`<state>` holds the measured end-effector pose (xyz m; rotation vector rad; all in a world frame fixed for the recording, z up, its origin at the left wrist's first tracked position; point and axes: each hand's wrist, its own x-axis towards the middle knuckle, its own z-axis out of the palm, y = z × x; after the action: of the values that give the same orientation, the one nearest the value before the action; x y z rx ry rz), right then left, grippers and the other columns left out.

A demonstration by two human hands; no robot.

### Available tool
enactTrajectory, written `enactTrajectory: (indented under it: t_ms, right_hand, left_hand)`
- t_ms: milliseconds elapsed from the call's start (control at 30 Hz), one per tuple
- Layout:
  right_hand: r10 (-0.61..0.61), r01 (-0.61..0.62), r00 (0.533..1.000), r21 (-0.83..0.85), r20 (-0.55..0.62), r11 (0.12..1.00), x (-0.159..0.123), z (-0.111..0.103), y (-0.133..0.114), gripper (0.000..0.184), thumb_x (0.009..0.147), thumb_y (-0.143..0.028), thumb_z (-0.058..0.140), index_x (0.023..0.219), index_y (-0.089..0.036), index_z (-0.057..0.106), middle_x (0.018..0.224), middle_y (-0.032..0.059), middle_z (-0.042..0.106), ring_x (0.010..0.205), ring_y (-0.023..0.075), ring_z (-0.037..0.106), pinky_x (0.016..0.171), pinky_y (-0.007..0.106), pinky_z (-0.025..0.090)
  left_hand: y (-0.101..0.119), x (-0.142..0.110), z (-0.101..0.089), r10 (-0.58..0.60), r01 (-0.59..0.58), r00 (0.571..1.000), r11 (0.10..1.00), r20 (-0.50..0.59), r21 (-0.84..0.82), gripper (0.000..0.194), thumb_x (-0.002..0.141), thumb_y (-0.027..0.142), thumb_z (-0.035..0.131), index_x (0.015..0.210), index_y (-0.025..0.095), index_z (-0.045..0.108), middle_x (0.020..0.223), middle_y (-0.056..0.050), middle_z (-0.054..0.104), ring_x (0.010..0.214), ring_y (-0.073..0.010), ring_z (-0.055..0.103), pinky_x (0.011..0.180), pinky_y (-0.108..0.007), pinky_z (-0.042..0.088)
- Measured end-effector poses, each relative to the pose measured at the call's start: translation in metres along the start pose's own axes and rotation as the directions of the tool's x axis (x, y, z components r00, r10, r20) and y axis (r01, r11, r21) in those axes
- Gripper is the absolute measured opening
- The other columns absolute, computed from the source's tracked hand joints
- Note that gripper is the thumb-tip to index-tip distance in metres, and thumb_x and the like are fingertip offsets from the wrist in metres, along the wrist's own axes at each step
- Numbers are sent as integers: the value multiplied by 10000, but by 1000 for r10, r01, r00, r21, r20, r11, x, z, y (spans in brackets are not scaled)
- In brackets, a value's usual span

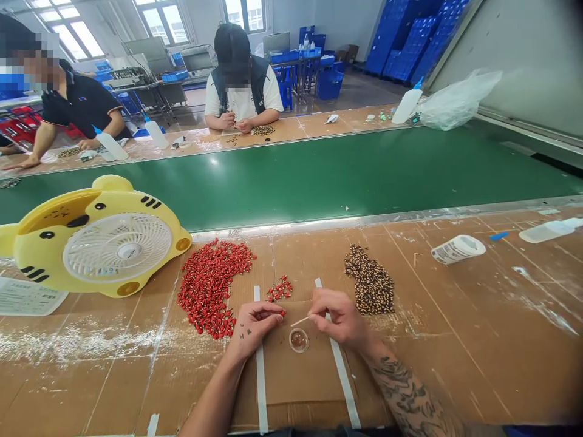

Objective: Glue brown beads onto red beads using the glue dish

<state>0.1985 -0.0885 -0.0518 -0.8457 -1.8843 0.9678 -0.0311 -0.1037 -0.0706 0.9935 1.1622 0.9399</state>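
Pinching a small red bead (283, 312) between thumb and forefinger, the left hand (255, 323) hovers over the cardboard worktop (136, 388), its fingertips clamped together on the bead. The right hand (339, 318) clamps a thin pale stick (300, 321), whose long axis runs leftward and slightly down, with its tip just beside the bead. Below the stick, near the worktop's front edge, a small round clear dish (299, 340) holds amber liquid. Glossy, teardrop-shaped red beads lie in a big crescent-shaped heap (209, 288) to the left of the hands, with a small loose cluster of red beads (279, 288) just beyond the left hand. To the right, a pile of dark, pale-flecked beads (370, 280) sits near the far edge. Two white tape strips (339, 376) run across the cardboard on either side of the dish. A yellow animal-shaped fan (98, 243) stands at the far left, beside the red heap, and a white tape roll (458, 249) lies towards the right. Beyond the metal-trimmed far edge runs a green conveyor belt (291, 182).
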Motion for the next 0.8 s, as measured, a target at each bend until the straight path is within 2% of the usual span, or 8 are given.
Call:
enactTrajectory:
  t_ms: [67, 167, 467, 800]
  right_hand:
    - [9, -7, 993, 16, -120, 1000, 0, 4, 0, 186, 863, -257, 571, 696, -193, 623, 601, -1, 522, 579, 147, 482, 566, 284, 379]
    - [24, -24, 983, 6, -183, 1000, 0, 10, 2, 176, 857, -255, 578, 698, -198, 625, 590, -5, 508, 567, 149, 474, 555, 290, 380]
    - [10, -15, 991, -32, -131, 999, 4, 12, 1, 146, 856, -215, 589, 728, -194, 654, 597, -9, 520, 556, 133, 481, 542, 269, 385]
    - [2, -15, 993, -104, -122, 994, 4, 11, 0, 162, 849, -207, 582, 699, -189, 640, 591, -16, 501, 549, 126, 472, 539, 257, 365]
  left_hand:
    - [3, 0, 1, -12, 11, 1000, 1000, 29, 14, 172, 660, 266, 802, 775, 143, 770, 693, -57, 769, 627, -161, 702, 632, -238, 536]
    - [6, 1, 2, -40, 39, 998, 999, 47, 30, 167, 665, 259, 795, 779, 142, 761, 713, -62, 772, 649, -170, 710, 638, -241, 535]
    - [6, 1, 2, -71, 69, 996, 997, 59, 42, 159, 667, 258, 795, 758, 140, 741, 689, -55, 757, 608, -153, 684, 579, -217, 500]
    - [6, 0, 1, -60, 58, 995, 998, 81, 22, 155, 687, 253, 794, 774, 136, 742, 698, -51, 757, 619, -144, 683, 598, -208, 499]
